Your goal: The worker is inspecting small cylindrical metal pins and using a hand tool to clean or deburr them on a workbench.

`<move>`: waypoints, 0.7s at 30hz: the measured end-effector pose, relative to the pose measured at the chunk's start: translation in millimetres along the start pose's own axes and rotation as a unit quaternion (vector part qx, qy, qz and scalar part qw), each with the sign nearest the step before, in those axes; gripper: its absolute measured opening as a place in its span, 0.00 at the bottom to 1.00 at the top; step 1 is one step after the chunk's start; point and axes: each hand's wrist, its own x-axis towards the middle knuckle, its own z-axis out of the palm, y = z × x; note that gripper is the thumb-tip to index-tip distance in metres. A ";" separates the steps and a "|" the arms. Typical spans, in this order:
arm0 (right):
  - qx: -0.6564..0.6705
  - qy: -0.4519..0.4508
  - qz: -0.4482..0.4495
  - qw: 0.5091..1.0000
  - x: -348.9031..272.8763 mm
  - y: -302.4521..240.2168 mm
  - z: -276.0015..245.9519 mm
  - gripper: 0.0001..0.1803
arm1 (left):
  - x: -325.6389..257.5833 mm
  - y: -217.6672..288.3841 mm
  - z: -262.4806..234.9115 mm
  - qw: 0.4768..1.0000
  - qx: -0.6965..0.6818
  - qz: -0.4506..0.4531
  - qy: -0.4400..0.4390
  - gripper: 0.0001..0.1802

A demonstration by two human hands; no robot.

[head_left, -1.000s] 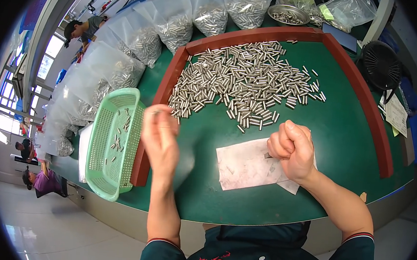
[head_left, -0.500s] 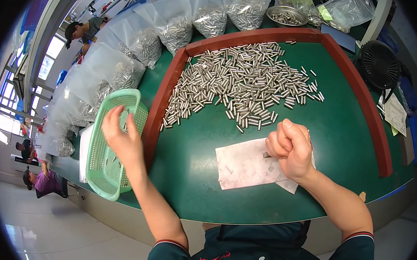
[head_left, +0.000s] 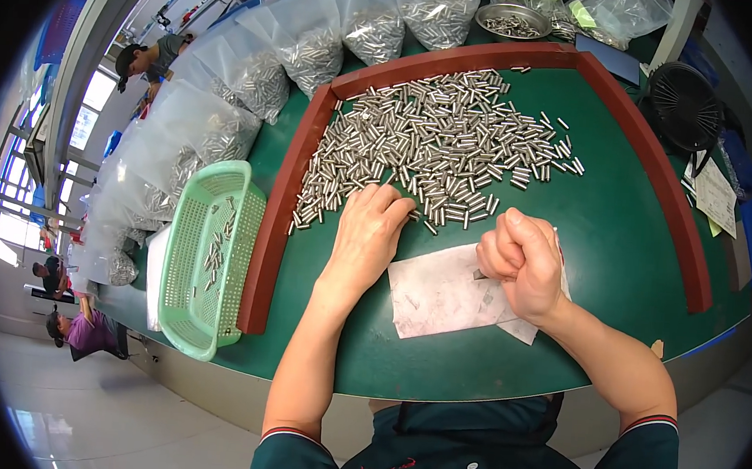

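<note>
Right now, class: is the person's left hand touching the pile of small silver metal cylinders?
Touching: the head view shows the left hand fingertips resting on the pile of small silver metal cylinders.

Left hand (head_left: 365, 234) flat on metal pins (head_left: 435, 143), right hand (head_left: 522, 262) fisted over paper (head_left: 441, 296)

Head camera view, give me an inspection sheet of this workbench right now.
Surface: green table with a red-brown raised border.
Job's things: heap of small metal pins; white paper sheet.
Clutter: green basket holding a few pins; clear bags of pins; metal bowl; black fan.
Grippers: left hand flat at the heap's edge; right hand fisted over the sheet.
Cables: nothing seen.
Surroundings: other people working at left.
</note>
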 end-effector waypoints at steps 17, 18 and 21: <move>-0.018 0.017 0.003 1.000 0.3 1.7 -0.5 0.23 | -1.4 47.9 -12.8 0.975 -0.211 -0.047 -0.041 0.05; -0.017 0.019 0.003 1.000 -1.0 1.3 0.4 0.23 | -7.6 55.9 -9.3 0.965 -0.235 -0.068 -0.089 0.04; 0.004 0.008 -0.019 1.000 -2.6 -2.1 1.8 0.23 | -8.7 63.6 -6.0 0.965 -0.222 -0.085 -0.108 0.04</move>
